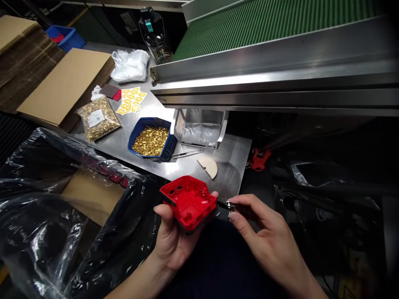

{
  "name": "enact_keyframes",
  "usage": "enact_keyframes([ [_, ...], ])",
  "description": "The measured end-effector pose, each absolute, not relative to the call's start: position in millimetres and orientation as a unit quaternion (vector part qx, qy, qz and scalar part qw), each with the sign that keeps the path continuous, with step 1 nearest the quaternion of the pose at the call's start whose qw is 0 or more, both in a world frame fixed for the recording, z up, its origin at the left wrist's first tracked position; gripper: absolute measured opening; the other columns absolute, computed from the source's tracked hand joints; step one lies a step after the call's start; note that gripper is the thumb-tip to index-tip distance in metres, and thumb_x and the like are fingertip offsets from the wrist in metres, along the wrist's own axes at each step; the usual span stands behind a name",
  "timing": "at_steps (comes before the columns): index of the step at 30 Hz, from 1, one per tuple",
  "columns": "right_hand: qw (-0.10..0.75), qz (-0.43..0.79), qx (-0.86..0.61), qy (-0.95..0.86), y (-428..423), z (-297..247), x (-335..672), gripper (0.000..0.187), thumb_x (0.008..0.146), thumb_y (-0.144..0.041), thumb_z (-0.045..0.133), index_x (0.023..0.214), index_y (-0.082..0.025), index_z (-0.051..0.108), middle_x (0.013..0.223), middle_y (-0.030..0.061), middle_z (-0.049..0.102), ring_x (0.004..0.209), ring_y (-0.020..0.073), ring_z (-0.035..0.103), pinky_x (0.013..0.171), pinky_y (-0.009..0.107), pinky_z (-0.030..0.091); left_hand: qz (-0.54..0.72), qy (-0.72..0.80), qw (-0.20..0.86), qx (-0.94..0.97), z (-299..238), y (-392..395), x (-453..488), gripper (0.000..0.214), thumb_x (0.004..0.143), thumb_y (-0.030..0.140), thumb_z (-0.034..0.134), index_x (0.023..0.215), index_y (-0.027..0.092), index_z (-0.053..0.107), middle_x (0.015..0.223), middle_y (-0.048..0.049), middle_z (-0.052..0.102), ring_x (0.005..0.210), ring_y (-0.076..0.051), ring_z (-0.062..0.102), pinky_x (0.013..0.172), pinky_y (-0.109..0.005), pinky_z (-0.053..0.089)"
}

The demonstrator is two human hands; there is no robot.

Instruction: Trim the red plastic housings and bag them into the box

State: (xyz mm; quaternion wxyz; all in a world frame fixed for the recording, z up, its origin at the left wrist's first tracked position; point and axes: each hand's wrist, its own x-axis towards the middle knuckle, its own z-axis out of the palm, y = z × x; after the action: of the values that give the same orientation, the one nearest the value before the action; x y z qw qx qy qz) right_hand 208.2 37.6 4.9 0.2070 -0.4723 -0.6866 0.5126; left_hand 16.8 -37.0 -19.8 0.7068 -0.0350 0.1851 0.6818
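Observation:
My left hand [176, 245] holds a red plastic housing [195, 207] from below, thumb at its near left side and fingertips showing past its right side. The housing's open side faces up, showing moulded ribs and round holes inside; its outer edge is dark. Just to the right, my right hand [268, 234] pinches a small shiny metal piece [231, 205] between thumb and forefinger, apart from the housing. What kind of piece it is I cannot tell. A blue bin [134, 139] of small brass-coloured parts [151, 140] stands on the metal table [232, 166] beyond the housing.
Tweezers [188, 153] and a half-round beige disc [208, 166] lie by the bin. Behind are a bag of brass parts [99, 119], yellow stickers [131, 100] and stacked cardboard [67, 89]. A green conveyor [264, 25] overhangs the table. A plastic-lined box [93, 195] stands left.

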Motion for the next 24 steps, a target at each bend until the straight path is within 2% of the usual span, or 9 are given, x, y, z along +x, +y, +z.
enact_keyframes([
  [3, 0.228, 0.478, -0.458, -0.714, 41, 12, 204, 0.018, 0.094, -0.030, 0.066, 0.111, -0.030, 0.068, 0.102, -0.0010, 0.071, 0.080, 0.0126, 0.069, 0.070, 0.018, 0.056, 0.678, 0.178, 0.713, -0.022, -20, -40, 18, 0.074, 0.085, 0.067, 0.058, 0.137, 0.016, 0.060, 0.142, -0.0152, 0.059, 0.139, -0.029, 0.049, 0.120, -0.036, 0.035],
  [8, 0.220, 0.484, -0.438, -0.725, 40, 16, 201, 0.017, 0.095, -0.026, 0.065, 0.110, -0.029, 0.070, 0.094, -0.0007, 0.070, 0.073, 0.0128, 0.068, 0.068, 0.020, 0.057, 0.675, 0.176, 0.717, -0.006, -23, -42, 18, 0.080, 0.083, 0.070, 0.057, 0.142, 0.015, 0.055, 0.143, -0.0155, 0.057, 0.141, -0.029, 0.046, 0.121, -0.036, 0.031],
  [14, 0.204, 0.490, -0.445, -0.721, 38, 19, 204, 0.019, 0.095, -0.023, 0.063, 0.112, -0.030, 0.069, 0.093, -0.0025, 0.068, 0.073, 0.0109, 0.067, 0.066, 0.020, 0.054, 0.672, 0.155, 0.723, 0.037, -25, -43, 18, 0.079, 0.086, 0.072, 0.052, 0.145, 0.020, 0.052, 0.145, -0.0120, 0.056, 0.142, -0.026, 0.045, 0.120, -0.034, 0.034],
  [19, 0.212, 0.484, -0.439, -0.726, 39, 18, 203, 0.019, 0.095, -0.022, 0.063, 0.110, -0.030, 0.070, 0.095, -0.0034, 0.069, 0.074, 0.0097, 0.066, 0.069, 0.018, 0.054, 0.655, 0.172, 0.734, 0.047, -27, -46, 18, 0.083, 0.083, 0.072, 0.060, 0.145, 0.017, 0.051, 0.147, -0.0136, 0.054, 0.141, -0.027, 0.046, 0.117, -0.033, 0.037],
  [24, 0.217, 0.478, -0.428, -0.736, 41, 17, 203, 0.020, 0.095, -0.020, 0.064, 0.111, -0.029, 0.072, 0.096, -0.0043, 0.070, 0.075, 0.0072, 0.065, 0.072, 0.014, 0.052, 0.641, 0.221, 0.734, 0.046, -30, -49, 17, 0.089, 0.078, 0.073, 0.067, 0.146, 0.019, 0.049, 0.147, -0.0141, 0.055, 0.141, -0.032, 0.044, 0.122, -0.043, 0.030],
])
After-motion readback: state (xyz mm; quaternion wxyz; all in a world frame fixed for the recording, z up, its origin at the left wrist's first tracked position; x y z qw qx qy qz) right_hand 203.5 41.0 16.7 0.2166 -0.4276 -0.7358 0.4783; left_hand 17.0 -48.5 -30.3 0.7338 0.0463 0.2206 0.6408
